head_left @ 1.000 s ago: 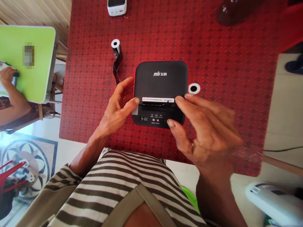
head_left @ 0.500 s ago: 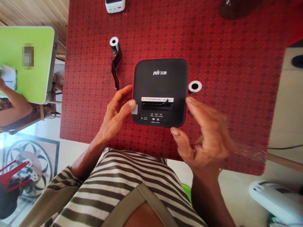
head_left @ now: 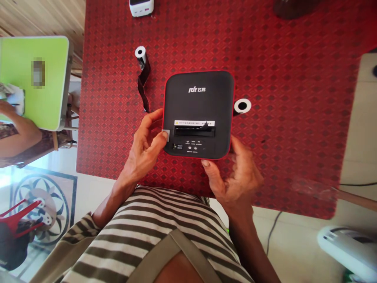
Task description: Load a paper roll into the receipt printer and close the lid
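A black receipt printer with a red rim and a paper slot lies in front of me on the table. My left hand grips its left side, thumb on the small grey tab and fingers along the edge. At the lower right corner, my right hand is closed around the rim, with the thumb at the front edge and fingers partly hidden behind the side. A dark strip curls up from the slot. Right of the printer stands a paper roll, partly hidden. Another roll has a dark strip trailing from it.
The red patterned table fills the middle. A white device and a dark round object stand at its far side. On the left, another person's arm rests by a green table.
My right hand has moved left and closed on the printer's lower right corner. My left thumb has shifted down onto the grey tab.
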Motion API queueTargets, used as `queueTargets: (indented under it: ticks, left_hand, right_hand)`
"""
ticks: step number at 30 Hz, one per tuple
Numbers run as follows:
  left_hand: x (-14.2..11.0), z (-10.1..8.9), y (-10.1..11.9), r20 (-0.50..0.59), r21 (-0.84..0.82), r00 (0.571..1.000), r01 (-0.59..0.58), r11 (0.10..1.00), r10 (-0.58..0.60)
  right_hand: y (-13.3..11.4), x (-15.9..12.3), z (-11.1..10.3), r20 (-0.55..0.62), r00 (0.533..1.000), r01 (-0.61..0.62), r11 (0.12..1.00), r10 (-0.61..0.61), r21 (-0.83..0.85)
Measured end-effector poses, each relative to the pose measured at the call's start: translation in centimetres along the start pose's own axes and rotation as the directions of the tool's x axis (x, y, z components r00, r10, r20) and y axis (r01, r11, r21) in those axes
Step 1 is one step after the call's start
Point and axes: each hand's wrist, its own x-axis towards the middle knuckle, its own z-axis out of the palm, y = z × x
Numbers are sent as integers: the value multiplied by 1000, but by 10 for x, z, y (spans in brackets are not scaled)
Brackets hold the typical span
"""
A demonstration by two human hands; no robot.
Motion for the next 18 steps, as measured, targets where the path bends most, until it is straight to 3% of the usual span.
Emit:
queueTargets:
  ticks: [13,18]
  left_hand:
    - [2,2,-6,-18,-20,1000,-26,999,26]
    - [0,1,-9,-11,-24,999,-40,999,40]
  right_hand:
    - [11,-4,-2,30,1000,-5,1000,5,10]
    - [13,16,-27,58,998,-14,999,11,48]
